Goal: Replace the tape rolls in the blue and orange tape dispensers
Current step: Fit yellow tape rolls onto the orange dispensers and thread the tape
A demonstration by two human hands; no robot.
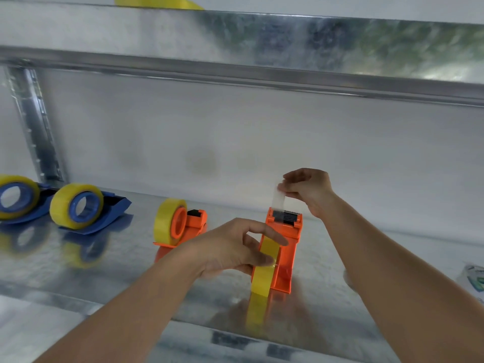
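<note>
Standing on the shiny metal shelf (110,281) are four tape dispensers, two blue and two orange, each carrying one yellow roll, so four rolls are loaded. At the far left, the first blue dispenser (31,214) is cut by the frame edge and holds a roll (18,196); just right of it the second blue dispenser (107,214) holds its roll (76,205). Near the middle, the left orange dispenser (193,220) carries a roll (167,221). The right orange dispenser (284,247) sits nearest, with its roll (263,273) seen edge-on. The left hand (230,247) curls round that roll, thumb and fingers grasping its sides. The right hand (306,189) pinches the clear tape strip (278,199) between thumb and fingertips, holding it up above the toothed cutter (288,214). Another yellow roll (157,2) shows partly on the upper shelf (288,40). A white packet (474,279) lies at the right edge.
</note>
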